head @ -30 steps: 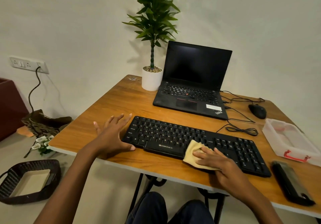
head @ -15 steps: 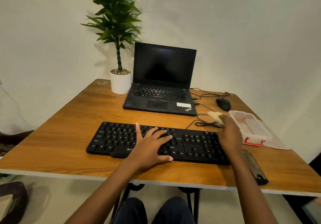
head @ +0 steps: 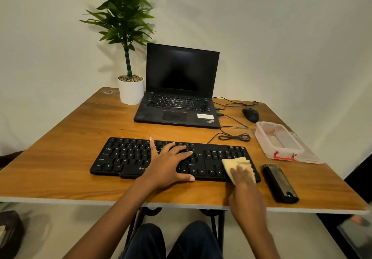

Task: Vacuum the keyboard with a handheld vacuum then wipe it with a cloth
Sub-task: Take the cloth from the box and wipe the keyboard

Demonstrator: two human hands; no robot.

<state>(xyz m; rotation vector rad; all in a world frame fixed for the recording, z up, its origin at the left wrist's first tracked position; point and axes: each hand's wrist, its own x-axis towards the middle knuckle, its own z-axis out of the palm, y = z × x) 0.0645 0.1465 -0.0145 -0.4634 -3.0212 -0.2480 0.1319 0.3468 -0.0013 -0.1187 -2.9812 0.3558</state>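
Fingers of the left hand (head: 169, 164) lie spread flat and gripping nothing, pressing the middle of the black full-size plastic keyboard (head: 128, 158), just as they did half a second ago, so the bracing has not changed. What has changed sits further right: the right hand (head: 244, 180), which had swung up beyond the keyboard's far right corner, is back down on the number pad, its fingers pressing the folded pale-yellow cloth (head: 234, 163) flat rather than pinching it. The slim black handheld vacuum (head: 278, 183) lies untouched on the wooden tabletop (head: 66, 138) just beside (vacuuming looks finished). Wiping is probably near its end.
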